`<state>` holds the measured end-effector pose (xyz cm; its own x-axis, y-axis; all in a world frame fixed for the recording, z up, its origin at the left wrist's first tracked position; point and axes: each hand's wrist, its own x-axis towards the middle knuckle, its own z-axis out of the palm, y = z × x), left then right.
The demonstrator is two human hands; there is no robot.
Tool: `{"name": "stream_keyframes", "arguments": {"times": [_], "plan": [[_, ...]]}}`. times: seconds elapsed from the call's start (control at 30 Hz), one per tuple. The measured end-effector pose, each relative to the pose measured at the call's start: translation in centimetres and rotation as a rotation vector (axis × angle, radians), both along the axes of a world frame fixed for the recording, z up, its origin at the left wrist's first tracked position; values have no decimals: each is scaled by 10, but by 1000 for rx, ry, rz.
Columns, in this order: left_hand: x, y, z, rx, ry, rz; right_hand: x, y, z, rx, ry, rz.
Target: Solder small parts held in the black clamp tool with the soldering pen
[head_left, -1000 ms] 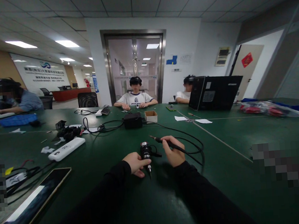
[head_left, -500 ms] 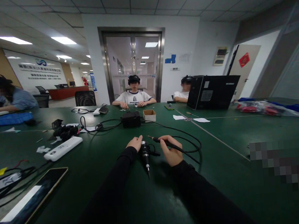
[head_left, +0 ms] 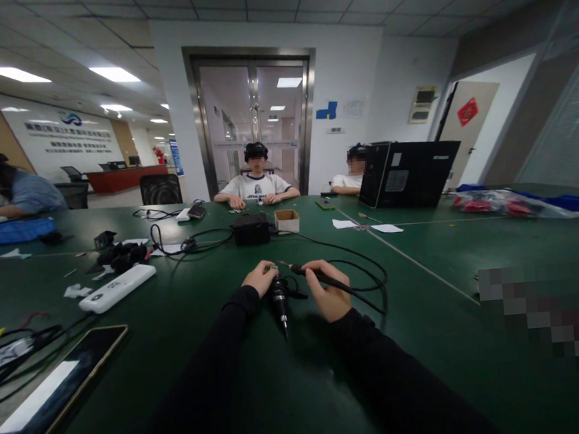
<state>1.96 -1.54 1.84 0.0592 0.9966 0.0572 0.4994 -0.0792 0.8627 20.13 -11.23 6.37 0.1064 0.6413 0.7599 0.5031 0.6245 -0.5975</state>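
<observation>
In my right hand [head_left: 329, 291] is a thin black pen-like tool [head_left: 298, 270] on a cable, its fine tip pointing left toward my left hand. My left hand [head_left: 259, 278] has its fingers closed at the upper end of a black and silver cylindrical tool [head_left: 279, 301]. Something small and greenish shows at those fingertips, too small to make out. The cylindrical tool lies on the green table [head_left: 294, 404] with its pointed end toward me. The tip of the pen-like tool is close to the left fingertips; whether they touch is unclear.
Beyond my hands are a black box [head_left: 251, 229] with cables and a small open carton [head_left: 287, 222]. At left lie a white power strip [head_left: 118, 289] and a phone [head_left: 57, 396]. A black computer case [head_left: 409, 174] stands at back right. A person [head_left: 255, 183] sits opposite.
The whole view has shifted slightly. The tip of the pen-like tool is a little nearer my left fingertips, where a small greenish thing now shows.
</observation>
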Motion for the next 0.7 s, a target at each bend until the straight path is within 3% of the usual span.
{"name": "stream_keyframes", "arguments": {"times": [0.2, 0.7], "plan": [[-9, -13, 4, 69, -259, -87, 1, -1, 1, 21, -35, 6], [-10, -11, 1, 97, -368, -116, -7, -10, 3, 97, -162, 83]]}}
